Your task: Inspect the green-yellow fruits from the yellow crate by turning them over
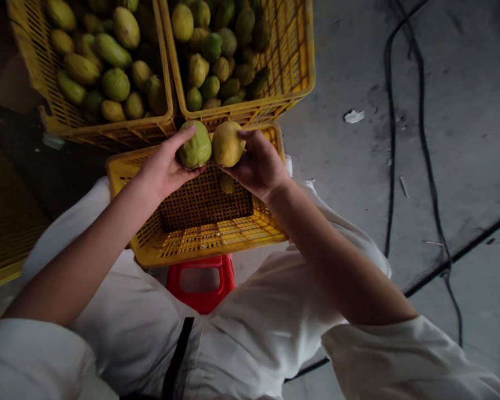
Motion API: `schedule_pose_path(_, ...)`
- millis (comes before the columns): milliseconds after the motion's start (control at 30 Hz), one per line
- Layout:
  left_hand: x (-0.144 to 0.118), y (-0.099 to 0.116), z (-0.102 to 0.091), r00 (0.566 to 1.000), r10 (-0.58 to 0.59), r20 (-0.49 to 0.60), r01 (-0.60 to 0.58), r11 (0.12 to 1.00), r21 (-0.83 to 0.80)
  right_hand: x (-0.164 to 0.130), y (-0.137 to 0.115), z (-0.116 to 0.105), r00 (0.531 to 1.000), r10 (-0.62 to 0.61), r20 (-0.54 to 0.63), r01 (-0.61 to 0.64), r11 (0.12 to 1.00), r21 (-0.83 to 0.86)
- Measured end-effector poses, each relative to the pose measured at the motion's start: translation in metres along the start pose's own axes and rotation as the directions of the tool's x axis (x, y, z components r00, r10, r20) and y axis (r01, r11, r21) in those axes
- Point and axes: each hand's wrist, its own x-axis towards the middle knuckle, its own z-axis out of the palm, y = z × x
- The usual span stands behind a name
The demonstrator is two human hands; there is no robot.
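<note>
My left hand (169, 161) is closed around a rounded green fruit (195, 145), thumb on top and fingers underneath. In my right hand (260, 164) is a yellow fruit (228, 144) of about the same size, gripped from its right side. The two fruits are side by side, almost touching, above the far part of a yellow plastic crate (208, 244) between my knees. Inside that crate, partly below my right hand, lies a small greenish fruit (227, 184). The exact kind of fruit cannot be made out; they resemble small papayas.
Beyond my hands stand a left yellow crate (108, 129) and a right yellow crate (289, 61), both holding many green and yellow fruits. A red plastic stool (204, 303) shows below the near crate. Black cables (425, 144) run across the floor at right.
</note>
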Motion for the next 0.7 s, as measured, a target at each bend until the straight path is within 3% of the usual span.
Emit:
schedule_pose_path(133,-0.004,-0.002,0.003,1.000,0.004,-0.010,-0.003,1.000,0.028,-0.008,0.002,0.009,1.000,-0.026,-0.002,0.026,0.999,-0.041)
schedule_pose_path(300,-0.005,-0.003,0.001,0.996,-0.035,0.082,0.034,0.999,0.006,-0.009,0.004,0.010,0.999,-0.026,-0.027,0.024,0.997,-0.079)
schedule_pose_path(700,-0.006,0.009,0.000,0.999,-0.001,0.048,0.002,1.000,-0.024,0.002,0.000,-0.003,1.000,-0.005,-0.007,0.005,1.000,0.012)
